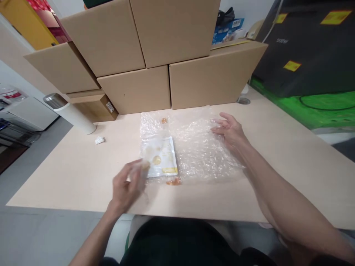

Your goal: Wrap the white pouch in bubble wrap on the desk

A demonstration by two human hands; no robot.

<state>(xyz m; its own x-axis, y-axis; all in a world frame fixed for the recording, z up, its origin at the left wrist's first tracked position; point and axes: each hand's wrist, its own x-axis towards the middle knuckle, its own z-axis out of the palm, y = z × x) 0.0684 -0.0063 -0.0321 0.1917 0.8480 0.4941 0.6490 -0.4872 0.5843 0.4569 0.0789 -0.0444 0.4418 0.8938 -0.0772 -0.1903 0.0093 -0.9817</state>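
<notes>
A sheet of clear bubble wrap (pixel 205 151) lies spread on the table in front of me. On its left part rests a flat white pouch (pixel 166 155) with yellow markings, partly covered by plastic at its left edge. My left hand (pixel 126 186) pinches the left edge of the wrap close to the pouch's lower left corner; the fingertips are slightly blurred. At the upper right of the sheet, my right hand (pixel 231 133) has its fingers apart, over or touching the wrap. Brown tape pieces (pixel 173 181) stick to the wrap's lower and upper edges.
Stacked cardboard boxes (pixel 133 90) line the table's back edge. To the left stand a white bottle (pixel 74 116) with a metal cap and a crumpled white scrap (pixel 100 140). A dark case (pixel 305 48) sits beyond the right side, above a green surface (pixel 327 107).
</notes>
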